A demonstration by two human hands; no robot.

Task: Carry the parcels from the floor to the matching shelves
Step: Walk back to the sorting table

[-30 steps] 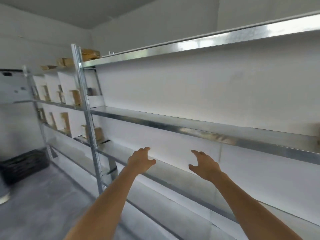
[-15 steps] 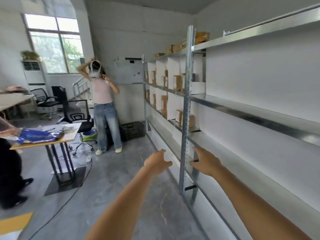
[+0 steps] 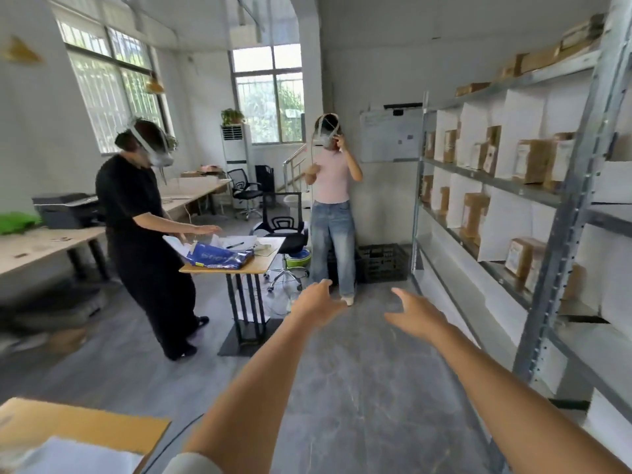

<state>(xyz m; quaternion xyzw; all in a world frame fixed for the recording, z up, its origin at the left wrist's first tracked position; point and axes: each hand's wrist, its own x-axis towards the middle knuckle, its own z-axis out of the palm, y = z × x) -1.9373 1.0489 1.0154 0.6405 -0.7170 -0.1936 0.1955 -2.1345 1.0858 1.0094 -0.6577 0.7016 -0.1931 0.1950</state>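
Ahead of me the shelving rack point(image 3: 561, 200) runs along the right wall with parcels point(image 3: 473, 213) standing on its tiers, a crate point(image 3: 383, 263) sits on the floor at its far end, and a small table point(image 3: 263, 263) stands left of centre between two people

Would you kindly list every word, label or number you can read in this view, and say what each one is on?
None can be read.
Parcels on the metal shelves: pale labels, print too blurred.
Whiteboard: faint marks, too small.
Blue bag on the small table: white printing, blurred.
Left hand and right hand: open, holding nothing.
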